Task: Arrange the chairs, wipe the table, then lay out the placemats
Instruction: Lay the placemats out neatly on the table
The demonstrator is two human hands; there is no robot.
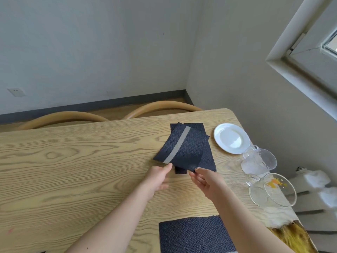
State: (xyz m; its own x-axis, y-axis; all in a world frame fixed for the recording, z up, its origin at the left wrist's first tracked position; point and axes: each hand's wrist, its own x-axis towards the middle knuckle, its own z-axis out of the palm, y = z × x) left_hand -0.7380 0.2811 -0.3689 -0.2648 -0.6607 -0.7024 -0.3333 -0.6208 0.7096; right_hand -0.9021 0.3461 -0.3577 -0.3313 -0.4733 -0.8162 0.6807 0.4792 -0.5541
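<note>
A dark herringbone placemat with a grey stripe (184, 148) is lifted off the wooden table (73, 161), above a small pile of like placemats (207, 157). My left hand (158, 178) pinches its near left corner by the stripe. My right hand (206, 179) pinches its near right corner. Another dark placemat (195, 234) lies flat at the table's near edge. Two curved wooden chair backs (63, 116) (160, 105) show behind the far edge of the table.
A white plate (231, 137) sits at the table's right end. Nearer me on that side stand a clear glass jug (259, 161) and a glass bowl (273, 190). A white and yellow fluffy thing (288, 229) lies at the near right corner. Walls close in behind and right.
</note>
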